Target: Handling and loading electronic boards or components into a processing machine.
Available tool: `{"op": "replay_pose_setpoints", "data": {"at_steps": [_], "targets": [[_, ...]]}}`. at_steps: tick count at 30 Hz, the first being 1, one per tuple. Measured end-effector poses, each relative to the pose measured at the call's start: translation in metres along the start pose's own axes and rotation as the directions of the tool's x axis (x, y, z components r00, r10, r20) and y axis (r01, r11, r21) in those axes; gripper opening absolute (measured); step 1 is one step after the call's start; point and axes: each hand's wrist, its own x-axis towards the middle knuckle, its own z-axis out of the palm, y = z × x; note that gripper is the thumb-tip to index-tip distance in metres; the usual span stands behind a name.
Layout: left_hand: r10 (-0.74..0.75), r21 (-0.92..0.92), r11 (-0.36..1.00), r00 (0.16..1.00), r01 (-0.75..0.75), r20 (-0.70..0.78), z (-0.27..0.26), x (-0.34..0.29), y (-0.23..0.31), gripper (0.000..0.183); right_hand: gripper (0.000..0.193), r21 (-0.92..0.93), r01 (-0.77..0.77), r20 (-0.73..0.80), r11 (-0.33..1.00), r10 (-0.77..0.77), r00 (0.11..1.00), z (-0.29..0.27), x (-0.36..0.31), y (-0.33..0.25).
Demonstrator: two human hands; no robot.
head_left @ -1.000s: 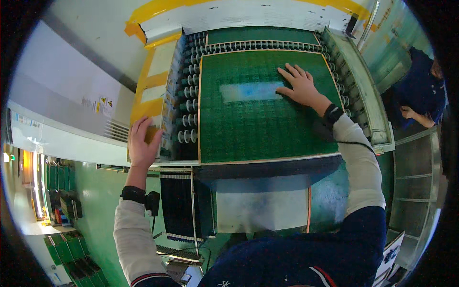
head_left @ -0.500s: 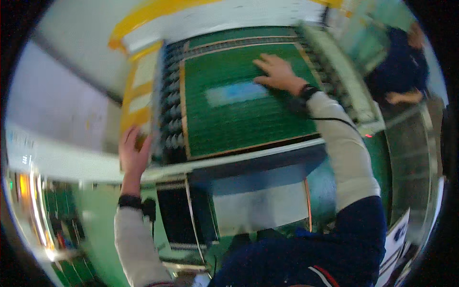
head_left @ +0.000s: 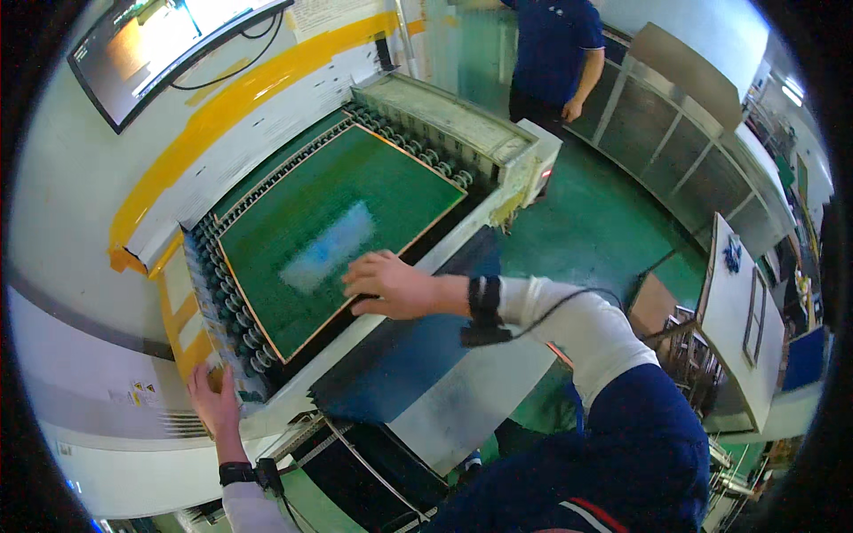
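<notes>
Bluish glare patches the green panel; lamps glow far right; fisheye distortion bends edges toward black corners.

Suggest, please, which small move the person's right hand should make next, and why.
Probably lift the right hand slightly and draw it back from the large, flat, green rectangular panel. The fingers overlap its near edge in this view without grasping it, and the panel appears supported by the dark rollers with pale round wheels.
</notes>
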Motion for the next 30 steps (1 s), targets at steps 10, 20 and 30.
{"op": "replay_pose_setpoints", "data": {"at_steps": [10,20,30], "targets": [[0.029,0.093,0.995,0.998,-0.024,-0.053,-0.015,-0.001,0.008,0.053,0.031,-0.056,-0.764,0.439,0.642,0.703,0.559,0.064,-0.258,-0.146],[0.083,0.128,0.989,0.992,-0.071,-0.096,-0.009,-0.009,0.009,0.049,0.027,-0.369,-0.763,0.614,0.531,0.755,0.228,0.109,-0.499,-0.233],[0.113,0.048,0.993,0.983,-0.107,-0.147,0.006,-0.025,0.003,0.045,0.025,-0.329,-0.732,0.207,0.596,0.802,0.560,0.154,-0.631,-0.323]]}}
